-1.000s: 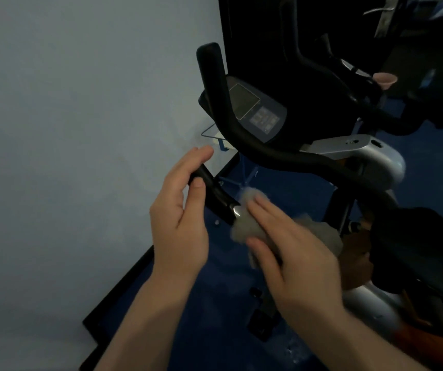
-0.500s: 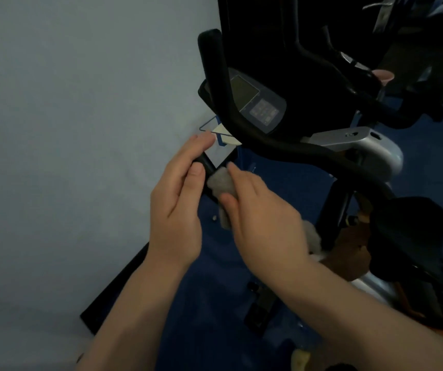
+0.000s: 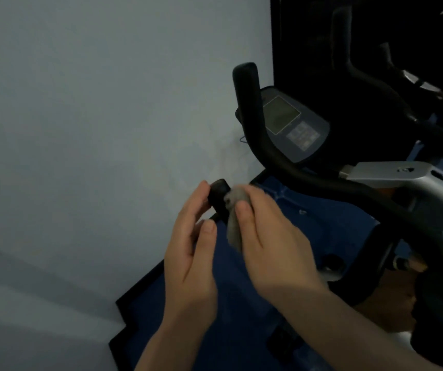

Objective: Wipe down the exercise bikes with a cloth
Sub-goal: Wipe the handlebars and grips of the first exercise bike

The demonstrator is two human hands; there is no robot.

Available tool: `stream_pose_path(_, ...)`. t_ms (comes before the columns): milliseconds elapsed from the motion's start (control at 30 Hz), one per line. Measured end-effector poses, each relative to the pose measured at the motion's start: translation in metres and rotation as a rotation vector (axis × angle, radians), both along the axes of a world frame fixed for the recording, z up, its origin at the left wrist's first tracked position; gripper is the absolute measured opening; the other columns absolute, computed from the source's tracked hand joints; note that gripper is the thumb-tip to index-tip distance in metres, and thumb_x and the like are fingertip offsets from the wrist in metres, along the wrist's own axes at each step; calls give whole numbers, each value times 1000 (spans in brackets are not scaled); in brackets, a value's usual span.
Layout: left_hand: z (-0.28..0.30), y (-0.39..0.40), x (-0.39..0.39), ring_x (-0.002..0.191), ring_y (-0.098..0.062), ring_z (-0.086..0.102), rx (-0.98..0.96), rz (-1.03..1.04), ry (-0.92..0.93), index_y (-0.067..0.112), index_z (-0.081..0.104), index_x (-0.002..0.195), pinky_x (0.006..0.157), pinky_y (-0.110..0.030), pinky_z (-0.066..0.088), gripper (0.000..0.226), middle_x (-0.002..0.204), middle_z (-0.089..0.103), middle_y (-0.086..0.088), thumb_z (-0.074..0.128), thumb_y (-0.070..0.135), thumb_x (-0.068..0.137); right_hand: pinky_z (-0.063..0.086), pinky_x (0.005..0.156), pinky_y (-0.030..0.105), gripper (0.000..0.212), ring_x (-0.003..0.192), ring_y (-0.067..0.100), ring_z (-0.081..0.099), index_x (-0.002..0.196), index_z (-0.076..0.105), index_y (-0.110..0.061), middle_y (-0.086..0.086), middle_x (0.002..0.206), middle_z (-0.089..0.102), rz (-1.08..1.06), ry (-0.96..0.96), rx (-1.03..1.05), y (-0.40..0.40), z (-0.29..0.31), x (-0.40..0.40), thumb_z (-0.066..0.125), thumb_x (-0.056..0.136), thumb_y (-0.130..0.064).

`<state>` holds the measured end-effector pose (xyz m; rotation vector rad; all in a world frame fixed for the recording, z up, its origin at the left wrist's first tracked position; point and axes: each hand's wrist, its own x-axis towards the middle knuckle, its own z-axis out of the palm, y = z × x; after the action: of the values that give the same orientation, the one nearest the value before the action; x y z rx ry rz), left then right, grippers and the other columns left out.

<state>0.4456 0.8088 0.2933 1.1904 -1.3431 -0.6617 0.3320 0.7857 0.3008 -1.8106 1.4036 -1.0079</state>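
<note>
Dim, blurry; console (image 3: 290,124) text unreadable. Left hand (image 3: 191,253) pinches handlebar end (image 3: 219,195); right hand (image 3: 271,236) grips cloth (image 3: 235,210), mostly hidden.

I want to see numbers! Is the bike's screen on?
Cannot tell for sure. The screen looks dull grey, with no numbers or glow showing, but the picture is dim and blurry.

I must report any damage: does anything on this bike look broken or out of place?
Nothing stands out. The left hand steadies the handlebar end while the right hand rubs it with the cloth. The console looks intact.
</note>
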Motion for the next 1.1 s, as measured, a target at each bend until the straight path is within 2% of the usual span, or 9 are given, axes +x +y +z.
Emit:
stream_pose_path(67, 2, 3, 1, 133, 2, 40, 11, 6, -51, 28, 45, 141, 104, -12, 34, 44, 143, 48, 21, 40, 26, 97, 40, 78, 14, 24, 94, -17, 49, 120, 32, -57, -33, 122, 44, 37, -96, -38, -4, 5, 5, 22, 101, -48)
stream_pose_path(167, 3, 2, 11, 136, 5, 34, -10, 26, -89, 36, 50, 134, 105, -9, 30, 40, 145, 42, 25, 40, 28, 97, 38, 100, 21, 50, 124, -20, 32, 141, 16, -60, -41, 147, 17, 165, -45, -148, 3, -2, -6, 36, 101, -36)
stream_pose_path(233, 2, -2, 16, 135, 7, 34, -27, 44, -90, 34, 55, 131, 102, -5, 30, 38, 145, 42, 26, 41, 26, 97, 30, 101, 12, 59, 133, -21, 17, 143, 12, -59, -42, 150, 5, 205, 44, -214, 4, -9, -16, 42, 100, -31)
stream_pose_path(333, 1, -7, 19, 132, 5, 41, -38, 14, -44, 26, 61, 126, 100, -6, 34, 35, 142, 49, 20, 42, 21, 97, 26, 102, 5, 52, 137, -7, 22, 147, 29, -44, -30, 154, 16, 176, 124, -343, -7, -2, -10, 45, 101, -25)
stream_pose_path(500, 9, -22, 36, 121, -6, 54, -97, 17, -51, 24, 66, 102, 94, -11, 40, 26, 125, 60, 6, 43, 14, 96, 44, 89, 22, 23, 107, 2, 52, 114, 64, -25, -13, 116, 56, 275, 81, -260, -43, 32, 9, 46, 101, -31)
stream_pose_path(600, 10, -28, 41, 118, -9, 55, -65, -17, -34, 23, 64, 98, 92, -13, 42, 23, 124, 60, 4, 43, 14, 96, 45, 78, 21, 25, 92, 0, 56, 112, 57, -34, -16, 103, 57, 153, -62, -76, -36, 29, 12, 39, 98, -46)
stream_pose_path(733, 9, -34, 47, 122, -7, 54, -47, -72, -22, 20, 63, 103, 93, -12, 40, 22, 125, 60, 10, 43, 18, 95, 40, 65, 17, 52, 86, 2, 53, 132, 30, -42, -23, 115, 42, -97, 215, -128, -2, 11, 24, 15, 87, -65)
stream_pose_path(900, 11, -44, 42, 113, -3, 58, -56, -112, 33, 21, 61, 106, 89, -11, 44, 22, 118, 63, 8, 43, 13, 95, 46, 64, 37, 36, 74, 7, 55, 87, 40, -41, -12, 82, 55, -102, 17, -79, -25, 22, 27, 10, 89, -60)
stream_pose_path(1100, 7, -49, 30, 110, -2, 59, -60, -221, 48, 16, 61, 111, 87, -9, 44, 24, 115, 64, 16, 42, 12, 97, 50, 64, 40, 47, 74, 17, 58, 108, 46, -28, -7, 92, 58, -244, 317, -89, 22, -8, -5, 12, 93, -57)
